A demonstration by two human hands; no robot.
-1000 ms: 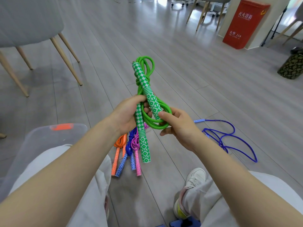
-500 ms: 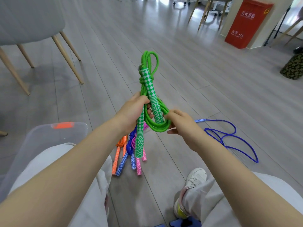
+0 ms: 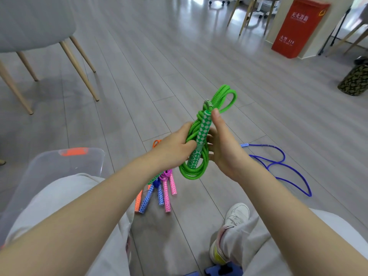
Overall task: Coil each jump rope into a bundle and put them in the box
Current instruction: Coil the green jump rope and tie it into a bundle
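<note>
A green jump rope (image 3: 201,136) with green-and-white checked handles is coiled into a bundle, held up between both hands. My left hand (image 3: 175,148) grips the coil and one handle from the left. My right hand (image 3: 223,148) holds the upper handle from the right, thumb laid along it. Under my left forearm lie orange, blue and pink rope bundles (image 3: 159,194) on the floor. A loose blue rope (image 3: 278,166) sprawls on the floor to the right. The clear plastic box (image 3: 59,166) with an orange latch stands at the left by my knee.
A grey chair with wooden legs (image 3: 79,62) stands at the far left. A red bin (image 3: 296,28) and a patterned bag (image 3: 354,80) are at the far right. My legs and a white shoe (image 3: 235,218) fill the bottom of the view on the grey plank floor.
The green bundle has tilted to the right and the handles lie closer together. My right hand has shifted up from the lower loop onto the upper handle.
</note>
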